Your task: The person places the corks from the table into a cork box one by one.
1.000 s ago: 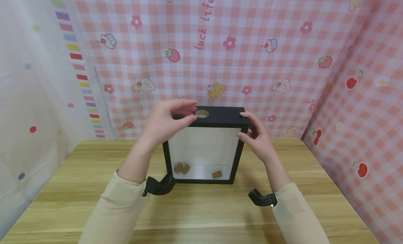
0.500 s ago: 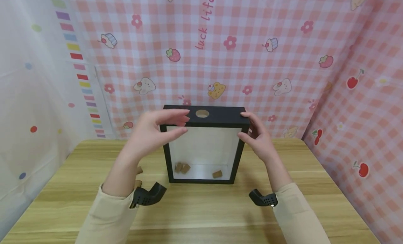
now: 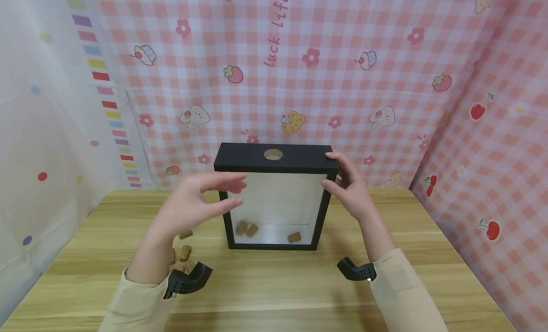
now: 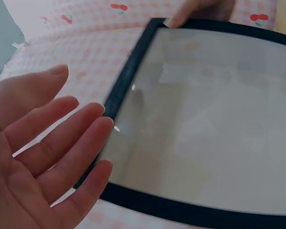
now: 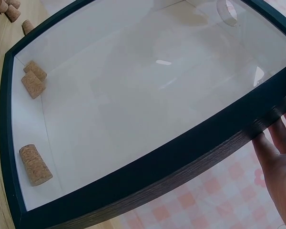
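Observation:
A black-framed shadow box (image 3: 304,157) with a clear front and a round hole (image 3: 273,154) in its top stands upright on the table. Inside lie wine corks: a pair (image 3: 247,229) at the left and a single cork (image 5: 35,165) toward the right. My right hand (image 3: 352,187) grips the box's upper right corner, thumb at the front and fingers over the top and side. Fingers spread and holding nothing, my left hand (image 3: 201,203) hovers before the box's left side. In the left wrist view its palm (image 4: 47,152) shows bare.
Several loose corks (image 3: 185,252) lie on the wooden table (image 3: 274,289) left of the box, partly hidden by my left forearm. A pink checked curtain (image 3: 342,94) hangs close behind the box, with more cloth at both sides.
My left hand has moved from beside the hole in the top, down and to the left. Loose corks behind its forearm have come into view. The right hand stays at the corner.

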The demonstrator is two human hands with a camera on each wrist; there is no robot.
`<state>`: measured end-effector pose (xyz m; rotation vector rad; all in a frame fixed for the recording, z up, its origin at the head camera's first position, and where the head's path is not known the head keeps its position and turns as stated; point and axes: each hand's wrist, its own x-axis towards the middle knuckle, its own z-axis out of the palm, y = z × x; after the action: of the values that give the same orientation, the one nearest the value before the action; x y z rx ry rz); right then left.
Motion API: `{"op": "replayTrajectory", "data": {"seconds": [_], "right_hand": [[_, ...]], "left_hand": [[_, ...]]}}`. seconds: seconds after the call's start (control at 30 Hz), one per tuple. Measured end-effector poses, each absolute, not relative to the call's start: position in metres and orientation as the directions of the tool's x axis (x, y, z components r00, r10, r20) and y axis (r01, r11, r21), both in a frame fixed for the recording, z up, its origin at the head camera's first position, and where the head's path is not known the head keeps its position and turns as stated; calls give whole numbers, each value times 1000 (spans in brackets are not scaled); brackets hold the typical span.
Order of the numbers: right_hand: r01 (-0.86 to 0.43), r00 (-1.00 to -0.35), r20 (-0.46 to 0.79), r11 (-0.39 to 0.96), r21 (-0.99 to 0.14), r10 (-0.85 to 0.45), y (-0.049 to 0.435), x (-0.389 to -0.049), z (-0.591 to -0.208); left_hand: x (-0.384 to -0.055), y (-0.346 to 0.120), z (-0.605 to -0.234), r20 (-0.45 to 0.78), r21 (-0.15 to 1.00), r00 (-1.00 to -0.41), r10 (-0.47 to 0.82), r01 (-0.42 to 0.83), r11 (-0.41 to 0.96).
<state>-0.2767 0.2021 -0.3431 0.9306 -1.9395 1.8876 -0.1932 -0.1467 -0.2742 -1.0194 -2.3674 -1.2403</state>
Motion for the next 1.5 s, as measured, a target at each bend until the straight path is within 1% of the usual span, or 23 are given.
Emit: {"op": "replayTrajectory", "data": {"seconds": [0.2, 0.43, 0.7, 0.9, 1.1, 1.23, 1.5], "right_hand": [[-605, -764, 599, -56, -795, -240, 201, -277, -343], [-601, -766, 595, -59, -797, -243, 202, -277, -343], [-594, -775, 586, -44, -803, -236, 203, -276, -343], [-590, -781, 581, -37, -807, -229, 203, -276, -342], [-591, -777, 583, -43, -805, -236, 203, -276, -343], [-592, -776, 585, -46, -805, -235, 203, -276, -342], [-600, -770, 591, -43, -799, -239, 203, -277, -343]], "left_hand": [[-198, -160, -295, 453, 658, -755, 475, 642, 394], [-205, -189, -326, 448, 712, -759, 473, 622, 326], [-209, -229, -353, 368, 814, -849, 379, 491, 311], [-216, -250, -373, 348, 846, -877, 332, 446, 293], [-222, -264, -393, 303, 888, -916, 265, 372, 271], [-228, -270, -407, 278, 893, -928, 247, 344, 289], [-236, -279, -427, 220, 875, -955, 198, 283, 393]]}}
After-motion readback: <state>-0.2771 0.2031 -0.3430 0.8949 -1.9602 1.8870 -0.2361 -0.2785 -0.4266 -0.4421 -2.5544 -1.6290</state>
